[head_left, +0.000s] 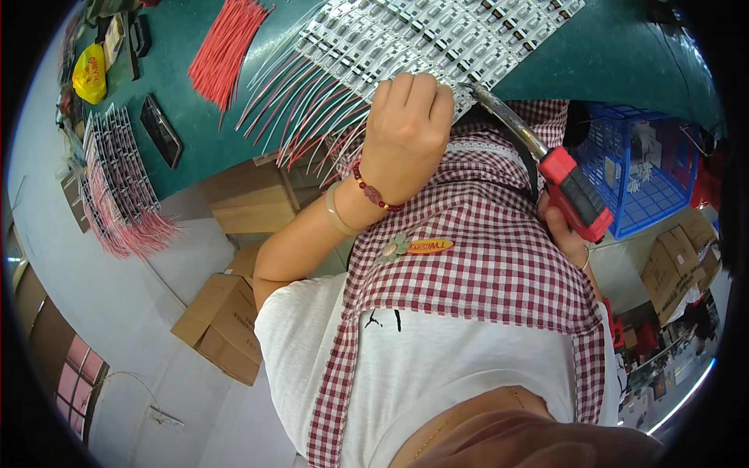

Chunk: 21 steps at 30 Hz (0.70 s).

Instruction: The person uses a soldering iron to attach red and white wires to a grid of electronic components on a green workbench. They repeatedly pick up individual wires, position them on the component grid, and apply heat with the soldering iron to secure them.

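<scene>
A panel of small circuit boards (437,39) lies on the green table in front of me, with red and white wires (300,117) fanning out from its near left edge. My left hand (409,125) is closed at the panel's near edge, back of the hand up; its fingertips and whatever they pinch are hidden. From the right, my right hand (555,230) grips a soldering iron (573,191) with a red and black handle, partly hidden behind that handle. The iron's metal barrel slants up to the panel's edge, its tip just right of my left fingers.
A bundle of red wires (225,51) lies on the table (179,93) to the left. Beyond it are a phone (161,130), a second wired panel (117,168) overhanging the edge, and a yellow package (90,74). A blue basket (624,171) stands at right; cardboard boxes (222,324) sit below.
</scene>
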Tool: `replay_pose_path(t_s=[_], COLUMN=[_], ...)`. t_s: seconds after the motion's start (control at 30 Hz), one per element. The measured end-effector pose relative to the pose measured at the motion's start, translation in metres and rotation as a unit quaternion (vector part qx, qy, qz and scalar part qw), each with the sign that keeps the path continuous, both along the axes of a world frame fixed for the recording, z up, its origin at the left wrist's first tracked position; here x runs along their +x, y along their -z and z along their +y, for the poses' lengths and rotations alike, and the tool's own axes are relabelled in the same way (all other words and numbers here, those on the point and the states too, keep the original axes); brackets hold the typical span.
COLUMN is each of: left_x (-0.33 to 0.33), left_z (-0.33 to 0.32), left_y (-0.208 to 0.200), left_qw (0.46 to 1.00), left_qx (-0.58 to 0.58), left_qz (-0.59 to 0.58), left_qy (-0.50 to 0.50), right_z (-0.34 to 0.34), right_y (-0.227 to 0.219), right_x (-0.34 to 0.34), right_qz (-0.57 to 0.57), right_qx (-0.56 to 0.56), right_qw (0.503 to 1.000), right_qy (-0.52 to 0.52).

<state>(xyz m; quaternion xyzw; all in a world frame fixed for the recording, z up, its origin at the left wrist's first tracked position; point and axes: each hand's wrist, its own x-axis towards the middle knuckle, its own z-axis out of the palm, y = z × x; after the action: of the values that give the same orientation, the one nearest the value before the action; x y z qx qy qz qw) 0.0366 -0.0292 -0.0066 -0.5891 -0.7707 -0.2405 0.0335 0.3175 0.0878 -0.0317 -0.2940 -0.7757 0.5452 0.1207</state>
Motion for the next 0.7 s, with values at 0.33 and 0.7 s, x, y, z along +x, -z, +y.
replay_pose_path(t_s=[0.33,0.7], left_x=[-0.001,0.006], left_z=[0.0,0.011], left_y=[-0.003,-0.003], left_qw=[0.999,0.996], left_qx=[-0.04,-0.062], left_qz=[0.023,0.016], left_qy=[-0.009,-0.055], right_z=[0.002,0.001], right_y=[0.005,0.008], right_x=[0.023,0.025], right_qz=[0.018,-0.011], right_qx=[-0.158,0.046], right_qw=[0.987,0.999], right_qy=[0.024,-0.007])
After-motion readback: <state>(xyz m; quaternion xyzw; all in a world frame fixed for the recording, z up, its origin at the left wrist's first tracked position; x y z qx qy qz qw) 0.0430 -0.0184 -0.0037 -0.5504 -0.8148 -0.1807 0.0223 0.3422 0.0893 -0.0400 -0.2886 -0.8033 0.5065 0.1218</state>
